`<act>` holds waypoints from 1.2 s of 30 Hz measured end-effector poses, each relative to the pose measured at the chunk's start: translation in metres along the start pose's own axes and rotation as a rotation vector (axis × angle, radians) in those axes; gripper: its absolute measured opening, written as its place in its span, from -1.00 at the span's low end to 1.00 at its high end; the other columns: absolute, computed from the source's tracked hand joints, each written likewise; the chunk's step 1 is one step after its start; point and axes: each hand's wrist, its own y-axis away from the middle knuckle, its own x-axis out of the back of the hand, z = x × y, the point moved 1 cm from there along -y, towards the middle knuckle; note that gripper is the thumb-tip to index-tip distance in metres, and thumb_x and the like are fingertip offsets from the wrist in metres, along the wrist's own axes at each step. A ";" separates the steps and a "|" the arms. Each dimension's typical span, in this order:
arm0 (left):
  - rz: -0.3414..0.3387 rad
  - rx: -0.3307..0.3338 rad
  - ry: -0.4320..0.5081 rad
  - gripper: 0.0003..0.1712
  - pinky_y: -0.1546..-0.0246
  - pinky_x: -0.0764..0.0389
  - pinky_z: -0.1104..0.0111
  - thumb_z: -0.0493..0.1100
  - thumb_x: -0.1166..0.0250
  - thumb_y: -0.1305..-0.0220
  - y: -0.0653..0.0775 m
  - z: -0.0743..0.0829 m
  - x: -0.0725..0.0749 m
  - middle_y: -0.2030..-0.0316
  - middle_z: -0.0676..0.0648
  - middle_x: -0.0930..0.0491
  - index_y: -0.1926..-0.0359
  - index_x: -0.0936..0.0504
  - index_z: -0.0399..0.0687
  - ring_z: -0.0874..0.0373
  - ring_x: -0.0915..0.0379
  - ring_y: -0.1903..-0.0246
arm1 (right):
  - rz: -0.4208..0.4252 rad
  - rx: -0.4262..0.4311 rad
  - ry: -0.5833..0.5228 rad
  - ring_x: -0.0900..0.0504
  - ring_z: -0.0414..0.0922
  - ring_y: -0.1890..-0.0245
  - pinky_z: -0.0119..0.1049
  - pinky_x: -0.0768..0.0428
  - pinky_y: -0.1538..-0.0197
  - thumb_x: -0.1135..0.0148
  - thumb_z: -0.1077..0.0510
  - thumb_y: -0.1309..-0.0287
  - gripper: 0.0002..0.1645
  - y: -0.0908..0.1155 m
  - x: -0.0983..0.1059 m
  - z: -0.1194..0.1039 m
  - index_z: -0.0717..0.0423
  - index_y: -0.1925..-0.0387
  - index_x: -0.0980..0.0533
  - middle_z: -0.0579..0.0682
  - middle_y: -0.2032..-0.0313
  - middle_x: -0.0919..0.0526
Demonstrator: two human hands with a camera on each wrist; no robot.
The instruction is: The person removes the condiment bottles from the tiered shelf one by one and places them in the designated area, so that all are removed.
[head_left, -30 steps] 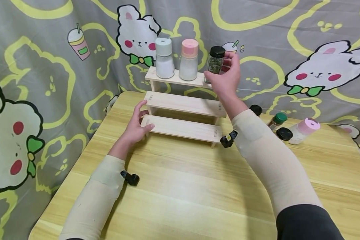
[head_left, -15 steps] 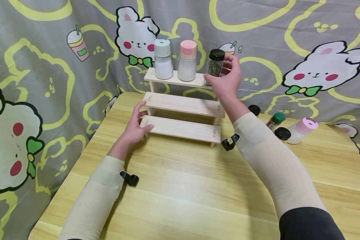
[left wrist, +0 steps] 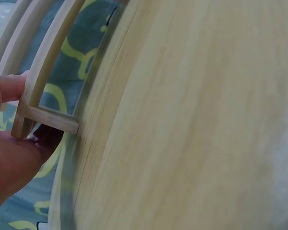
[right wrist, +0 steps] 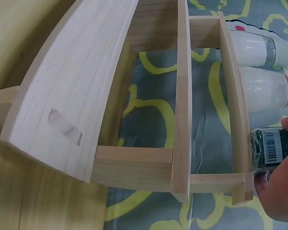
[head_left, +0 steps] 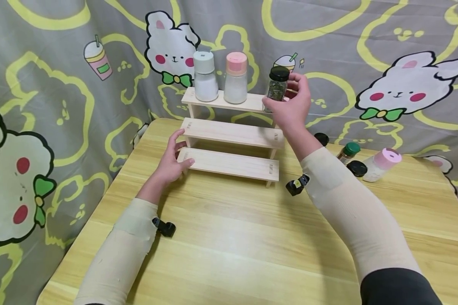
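Observation:
A three-step wooden rack (head_left: pixel 233 132) stands on the table, and my left hand (head_left: pixel 171 162) grips its left end, thumb on the lowest step. In the left wrist view this hand (left wrist: pixel 12 158) curls round the end of the lowest board. My right hand (head_left: pixel 294 103) holds a spice jar (head_left: pixel 277 90) with a black lid and dark green flakes, upright at the right end of the top step. The right wrist view shows the jar's base (right wrist: pixel 257 148) right at the top board. Left of it stand a pink-capped shaker (head_left: pixel 235 80) and a pale-green-capped shaker (head_left: pixel 205 78).
Right of the rack, partly behind my right forearm, are a green-lidded jar (head_left: pixel 349 151), a black-lidded jar (head_left: pixel 357 168), another black lid (head_left: pixel 321 138) and a pink-capped shaker (head_left: pixel 381 165). A patterned curtain (head_left: pixel 328 55) hangs directly behind the table (head_left: pixel 221 237).
My right hand has shifted the spice jar slightly right and down at the end of the top step. My left hand keeps its grip on the rack. The head view has drifted a little.

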 end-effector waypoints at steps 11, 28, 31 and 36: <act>0.005 -0.003 0.005 0.09 -0.12 -0.42 0.05 -0.59 -0.23 -0.23 0.002 -0.001 0.001 -0.35 -0.37 -0.21 -0.55 0.06 0.27 -0.27 -0.26 -0.24 | -0.003 0.025 0.012 -0.51 -0.08 0.07 -0.26 -0.55 0.02 -0.61 0.33 0.26 -0.19 0.007 0.007 -0.002 -0.07 -0.08 -0.44 -0.02 0.00 -0.50; -0.006 0.001 0.012 0.10 -0.10 -0.44 0.09 -0.59 -0.23 -0.23 0.000 0.000 0.001 -0.35 -0.35 -0.20 -0.55 0.06 0.27 -0.27 -0.25 -0.24 | 0.004 0.045 0.028 -0.47 -0.09 -0.01 -0.24 -0.54 -0.01 -0.60 0.30 0.22 -0.20 0.022 0.030 -0.002 -0.10 -0.09 -0.42 -0.04 -0.01 -0.41; -0.009 0.001 0.015 0.09 -0.09 -0.45 0.12 -0.59 -0.23 -0.23 0.000 -0.001 0.001 -0.36 -0.35 -0.20 -0.55 0.06 0.28 -0.27 -0.25 -0.25 | 0.009 0.043 0.031 -0.48 -0.09 0.00 -0.24 -0.55 -0.01 -0.61 0.30 0.23 -0.20 0.026 0.036 -0.001 -0.13 -0.09 -0.43 -0.04 0.00 -0.41; -0.007 -0.003 0.005 0.08 -0.12 -0.43 0.07 -0.59 -0.23 -0.23 0.000 -0.001 0.001 -0.36 -0.34 -0.20 -0.54 0.05 0.27 -0.26 -0.25 -0.25 | 0.014 0.062 0.026 -0.49 -0.06 0.01 -0.23 -0.55 -0.01 -0.63 0.30 0.25 -0.20 0.033 0.045 0.000 -0.12 -0.08 -0.44 -0.04 0.01 -0.42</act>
